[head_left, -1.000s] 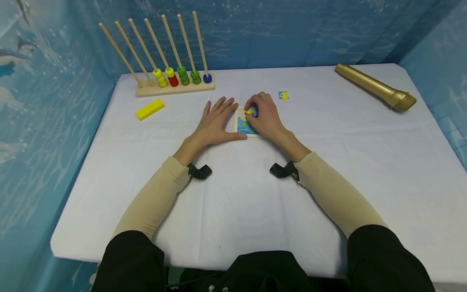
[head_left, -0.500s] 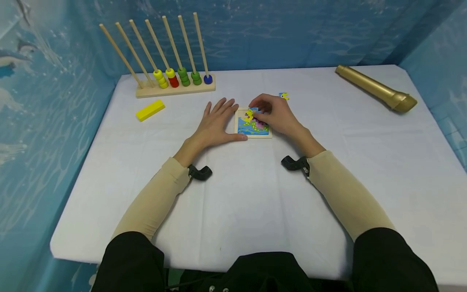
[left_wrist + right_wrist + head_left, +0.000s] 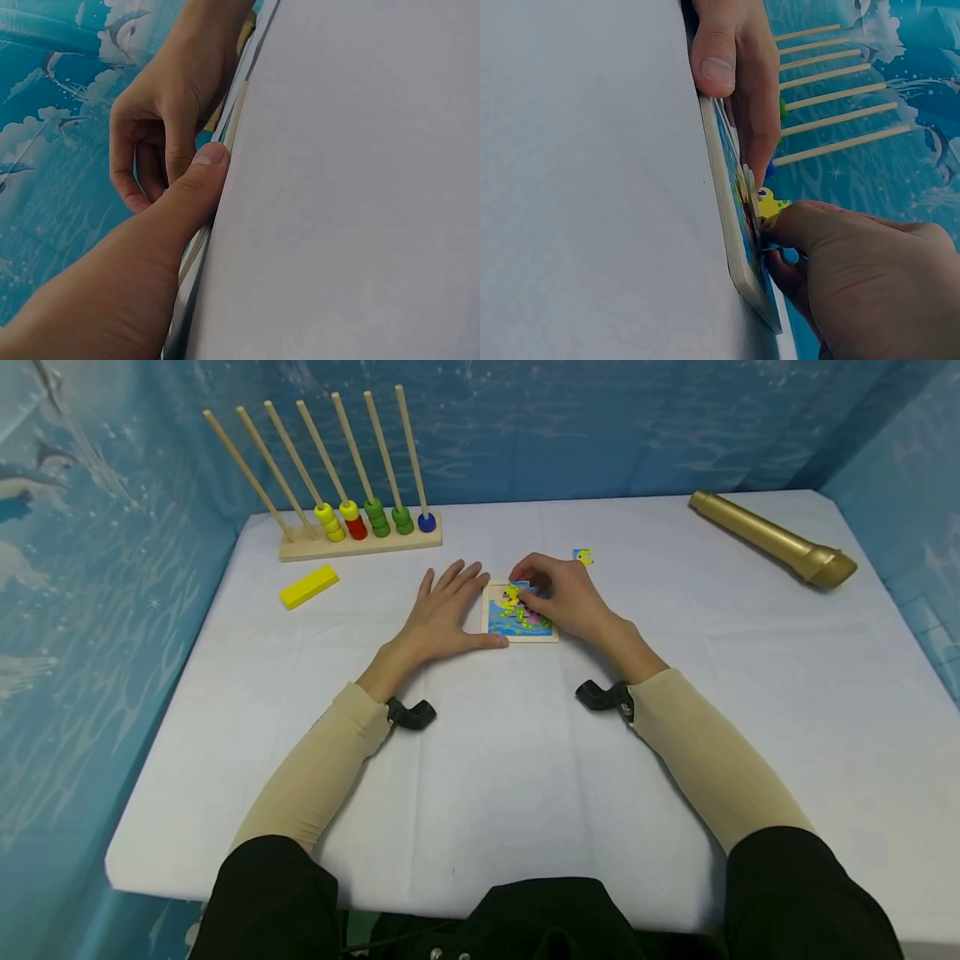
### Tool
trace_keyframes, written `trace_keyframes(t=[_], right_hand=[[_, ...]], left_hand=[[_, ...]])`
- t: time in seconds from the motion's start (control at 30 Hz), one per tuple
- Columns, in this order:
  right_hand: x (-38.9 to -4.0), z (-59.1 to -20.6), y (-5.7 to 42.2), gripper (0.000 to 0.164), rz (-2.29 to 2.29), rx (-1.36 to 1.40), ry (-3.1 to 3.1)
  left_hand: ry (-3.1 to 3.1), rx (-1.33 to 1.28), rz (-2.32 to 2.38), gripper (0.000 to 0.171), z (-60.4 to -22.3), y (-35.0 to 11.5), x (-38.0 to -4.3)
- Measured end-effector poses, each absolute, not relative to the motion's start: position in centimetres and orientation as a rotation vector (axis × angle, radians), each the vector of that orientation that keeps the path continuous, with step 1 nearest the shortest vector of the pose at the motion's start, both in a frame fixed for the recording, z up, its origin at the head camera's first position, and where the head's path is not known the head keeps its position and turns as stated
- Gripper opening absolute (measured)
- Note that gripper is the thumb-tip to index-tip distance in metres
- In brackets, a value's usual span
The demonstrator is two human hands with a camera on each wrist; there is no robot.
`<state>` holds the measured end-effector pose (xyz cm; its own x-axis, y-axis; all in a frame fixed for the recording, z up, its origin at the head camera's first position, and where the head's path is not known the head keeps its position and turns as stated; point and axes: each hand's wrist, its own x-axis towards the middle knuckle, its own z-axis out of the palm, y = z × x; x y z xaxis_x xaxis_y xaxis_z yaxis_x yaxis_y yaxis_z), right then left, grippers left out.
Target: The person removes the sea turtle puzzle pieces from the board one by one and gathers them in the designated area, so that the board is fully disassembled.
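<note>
A small wooden-framed jigsaw puzzle [image 3: 498,625] with a blue, yellow and pink picture lies on the white table. My left hand [image 3: 441,617] rests flat at its left side, fingers spread, with the thumb touching the lower edge. Over the puzzle's upper right part, my right hand [image 3: 566,597] pinches a puzzle piece [image 3: 771,202] with yellow and blue on it between thumb and fingers. In the right wrist view the piece stands tilted above the board; the fingers hide part of it. Beyond the right hand lies a loose yellow-and-blue puzzle piece [image 3: 582,557].
At the back left stands a wooden peg abacus [image 3: 360,545] with coloured beads on several rods. A yellow block [image 3: 309,586] lies in front of it. A gold microphone-shaped object [image 3: 772,539] lies at the back right. Blue curtains [image 3: 600,435] surround the white table [image 3: 487,793].
My right hand has shifted right with the piece, from the puzzle's upper middle to its upper right, uncovering more of the picture. The left hand has stayed in place.
</note>
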<state>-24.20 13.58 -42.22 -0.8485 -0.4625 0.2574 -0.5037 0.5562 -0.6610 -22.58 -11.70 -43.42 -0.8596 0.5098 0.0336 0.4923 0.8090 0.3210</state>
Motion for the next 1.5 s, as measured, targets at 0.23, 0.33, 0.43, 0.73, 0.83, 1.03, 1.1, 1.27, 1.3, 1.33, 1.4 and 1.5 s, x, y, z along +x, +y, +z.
trace_keyframes(t=[0.23, 0.33, 0.43, 0.73, 0.83, 1.03, 1.1, 1.27, 1.3, 1.33, 1.4, 1.5], right_hand=[[-24.2, -42.0, 13.6, 0.024, 1.145, 0.908, -2.738], [-24.2, -42.0, 13.7, 0.023, 1.159, 0.903, -2.751], [-24.1, -41.8, 13.7, 0.021, 1.169, 0.898, -2.765], [-24.2, -41.8, 13.6, 0.02, 1.161, 0.856, -2.781], [-24.3, -42.1, 13.8, 0.023, 1.254, 0.738, -2.76], [-25.0, -41.8, 15.7, 0.028, 1.362, 0.511, -2.685], [-25.3, -41.7, 16.7, 0.029, 1.347, 0.446, -2.678], [-26.0, -41.4, 19.9, 0.03, 1.317, 0.289, -2.677], [-26.1, -41.4, 20.6, 0.03, 1.316, 0.262, -2.675], [-26.2, -41.4, 21.3, 0.03, 1.31, 0.238, -2.674], [-26.5, -41.5, 22.7, 0.031, 1.309, 0.175, -2.67], [-26.7, -41.9, 24.1, 0.031, 1.274, 0.072, -2.668]], left_hand=[[2.936, 0.815, 0.493, 0.112, -43.3, -11.7, -22.6], [2.937, 0.819, 0.492, 0.113, -43.3, -11.7, -22.6], [2.938, 0.827, 0.497, 0.113, -43.3, -11.7, -22.7], [2.936, 0.82, 0.5, 0.112, -43.4, -11.7, -22.6], [2.933, 0.815, 0.499, 0.112, -43.4, -11.7, -22.6], [2.929, 0.808, 0.505, 0.113, -43.4, -11.7, -22.5], [2.929, 0.805, 0.506, 0.113, -43.4, -11.6, -22.5], [2.928, 0.802, 0.502, 0.114, -43.4, -11.5, -22.5], [2.929, 0.803, 0.503, 0.114, -43.4, -11.5, -22.5], [2.93, 0.806, 0.5, 0.114, -43.4, -11.6, -22.5], [2.933, 0.809, 0.499, 0.114, -43.4, -11.6, -22.5], [2.934, 0.813, 0.5, 0.114, -43.5, -11.6, -22.5]])
